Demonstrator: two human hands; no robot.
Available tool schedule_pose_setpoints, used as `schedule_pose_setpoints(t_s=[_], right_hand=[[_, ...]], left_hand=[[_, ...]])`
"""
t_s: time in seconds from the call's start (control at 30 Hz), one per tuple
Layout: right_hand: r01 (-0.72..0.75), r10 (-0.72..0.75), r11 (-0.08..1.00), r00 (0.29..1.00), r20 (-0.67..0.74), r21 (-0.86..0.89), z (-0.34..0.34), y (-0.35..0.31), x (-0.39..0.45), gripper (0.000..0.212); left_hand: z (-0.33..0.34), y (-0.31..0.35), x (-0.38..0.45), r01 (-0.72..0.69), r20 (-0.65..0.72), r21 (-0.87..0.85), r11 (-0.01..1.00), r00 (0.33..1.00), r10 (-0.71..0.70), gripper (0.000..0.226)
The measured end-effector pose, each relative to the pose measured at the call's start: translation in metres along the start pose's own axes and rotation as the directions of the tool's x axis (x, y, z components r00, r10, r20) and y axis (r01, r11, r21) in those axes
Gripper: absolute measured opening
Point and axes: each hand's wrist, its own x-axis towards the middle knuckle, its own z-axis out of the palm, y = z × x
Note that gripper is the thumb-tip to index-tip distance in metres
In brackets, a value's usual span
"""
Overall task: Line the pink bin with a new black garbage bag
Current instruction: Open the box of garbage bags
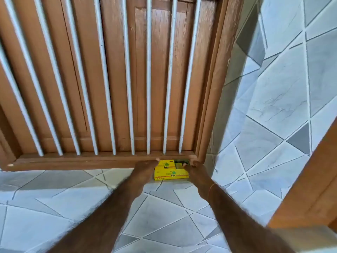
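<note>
Though motion blur hides each finger's bend, the left hand (145,166) and right hand (194,168) flank a yellow cardboard box (170,174), fingertips touching its ends; grip unclear.

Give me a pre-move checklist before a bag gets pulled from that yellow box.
1. Yellow box within reach, on the tiled floor by the wooden frame: ok.
2. Left hand at the box's left end: ok.
3. Right hand at the box's right end: ok.
4. Box open at its far right: ok.
5. Black bag gripped: cannot tell.
6. Pink bin in view: not ok.
</note>
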Motion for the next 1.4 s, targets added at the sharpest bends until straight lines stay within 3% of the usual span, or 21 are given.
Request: schedule_pose_setpoints(t_s=[0.07,0.13,0.2,0.3,0.37,0.5,0.67,0.83,1.03,1.17,1.3,1.4], right_hand=[[0.014,-0.017,0.998,0.999,0.037,0.067,-0.001,-0.001,0.005,0.008],[-0.017,0.009,0.991,0.998,0.058,0.131,-0.005,-0.001,0.003,0.013],[-0.012,-0.002,0.973,0.998,0.058,0.229,-0.005,0.004,-0.001,0.009],[0.097,-0.106,0.941,0.994,0.011,0.323,-0.01,0.012,-0.007,0.038],[0.169,-0.184,0.927,0.983,0.016,0.334,-0.016,0.01,-0.015,0.041],[0.212,-0.249,0.912,0.966,0.063,0.35,-0.023,0.004,-0.025,0.018],[-0.014,-0.162,0.838,0.948,0.272,0.546,-0.03,-0.012,-0.039,0.026],[-0.158,-0.08,0.859,0.899,0.431,0.488,-0.032,-0.019,-0.049,0.028],[-0.087,-0.121,0.88,0.909,0.399,0.466,-0.029,-0.023,-0.055,0.03],[0.065,-0.166,0.931,0.952,0.258,0.359,-0.023,-0.024,-0.058,0.032],[0.239,-0.269,0.952,0.951,0.149,0.192,-0.015,-0.019,-0.065,0.037],[0.267,-0.288,0.936,0.956,0.059,0.23,-0.015,-0.019,-0.065,0.029]], left_hand=[[0.008,0.001,0.002,-0.039,-0.044,0.012,0.999,0.998,0.04,0.048],[0.016,0.0,-0.002,-0.097,-0.118,0.025,0.995,0.988,0.1,0.03],[0.025,-0.003,-0.01,-0.146,-0.221,-0.095,0.985,0.968,0.123,0.01],[0.03,-0.009,-0.024,-0.223,-0.337,-0.326,0.918,0.935,0.107,0.017],[0.028,-0.013,-0.03,-0.249,-0.369,-0.4,0.882,0.925,0.093,0.025],[0.018,-0.015,-0.044,-0.294,-0.341,-0.48,0.827,0.931,0.133,0.035],[0.003,-0.006,-0.064,-0.297,-0.202,-0.523,0.799,0.954,0.222,0.033],[-0.006,0.004,-0.073,-0.298,-0.181,-0.491,0.819,0.954,0.239,0.029],[-0.011,0.016,-0.076,-0.302,-0.162,-0.428,0.852,0.953,0.256,0.033],[-0.01,0.017,-0.075,-0.269,-0.138,-0.421,0.866,0.963,0.231,0.036],[-0.007,0.018,-0.074,-0.267,-0.122,-0.418,0.868,0.964,0.238,0.036],[-0.009,0.02,-0.074,-0.259,-0.114,-0.442,0.859,0.966,0.232,0.032]])
